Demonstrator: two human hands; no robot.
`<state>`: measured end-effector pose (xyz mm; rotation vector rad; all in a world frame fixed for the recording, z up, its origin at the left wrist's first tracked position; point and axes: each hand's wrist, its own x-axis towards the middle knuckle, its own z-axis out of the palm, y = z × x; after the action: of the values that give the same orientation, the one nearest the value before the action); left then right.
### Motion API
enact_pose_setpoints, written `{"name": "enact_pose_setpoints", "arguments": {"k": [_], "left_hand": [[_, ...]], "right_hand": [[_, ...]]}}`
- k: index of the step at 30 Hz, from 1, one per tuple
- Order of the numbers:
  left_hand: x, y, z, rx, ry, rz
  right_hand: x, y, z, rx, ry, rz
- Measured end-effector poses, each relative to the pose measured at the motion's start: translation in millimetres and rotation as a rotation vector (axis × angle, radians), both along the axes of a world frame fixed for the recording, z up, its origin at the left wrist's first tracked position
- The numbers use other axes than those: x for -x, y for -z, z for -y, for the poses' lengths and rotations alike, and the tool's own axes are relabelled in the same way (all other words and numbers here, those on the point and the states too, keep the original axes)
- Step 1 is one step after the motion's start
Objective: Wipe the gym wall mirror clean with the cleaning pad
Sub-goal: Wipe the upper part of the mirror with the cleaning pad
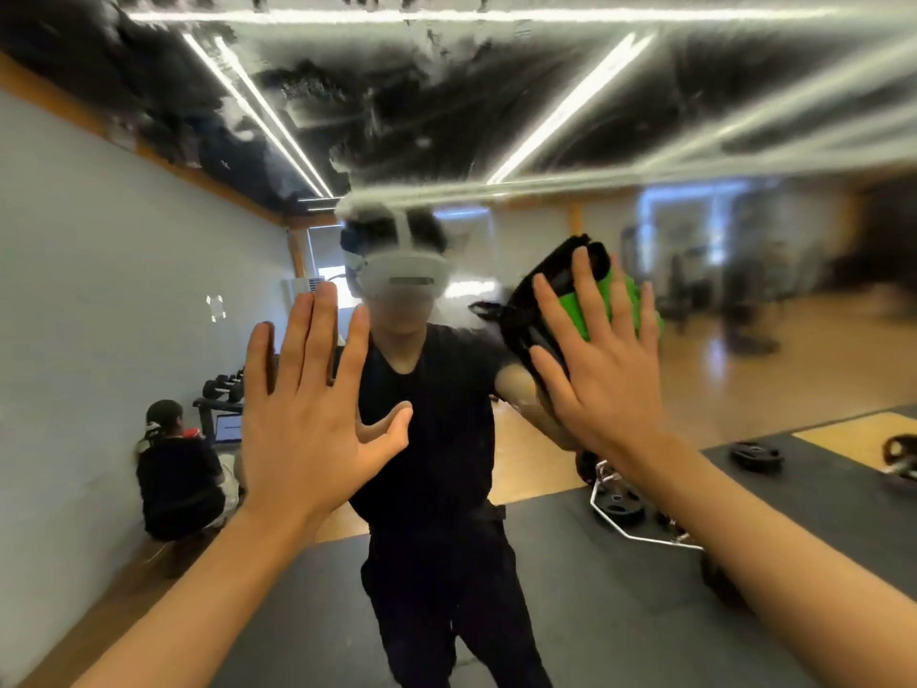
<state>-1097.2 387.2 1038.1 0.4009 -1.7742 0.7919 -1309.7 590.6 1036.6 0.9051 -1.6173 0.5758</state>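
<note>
You get even, bright indoor light; ceiling light strips [560,111] glare across the top, the right side blurs, and edges bow.

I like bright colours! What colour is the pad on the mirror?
Bright green with black, a fluffy cleaning pad under the right hand. The head view shows it.
</note>
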Motion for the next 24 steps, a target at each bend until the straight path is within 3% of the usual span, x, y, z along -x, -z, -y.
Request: {"name": "enact_pose_setpoints", "arguments": {"k": [6,8,11,15,18,21,24], "left_hand": [[-0.7,0.0,0.0,0.002,-0.005,0.007],[-0.2,-0.5,0.0,0.006,-0.001,0.004],[-1.8,-1.0,-0.4,0.015,0.003,0.003],[-2.0,-1.6,-0.9,0.01,0.006,0.007],[-1.8,-1.2,-0.4,-0.004,-0.005,0.018],[-0.9,-1.1,-0.8,-0.005,0.004,0.022],[-0.5,-0.4,-0.2,-0.003,0.019,0.018]], "right_hand": [[-19.1,-33.2,20.2,0.328,0.025,0.319],[-44.6,-36.9,45.6,0.297,0.014,0.243],[-67.6,17.8,62.3,0.105,-0.046,0.078],[-25.4,89.3,28.0,-0.046,-0.005,-0.042],[23.9,79.3,-9.6,0.184,0.08,0.227],[16.5,42.7,-5.4,0.498,0.083,0.525],[-43.3,35.4,45.8,0.409,0.089,0.388]]}}
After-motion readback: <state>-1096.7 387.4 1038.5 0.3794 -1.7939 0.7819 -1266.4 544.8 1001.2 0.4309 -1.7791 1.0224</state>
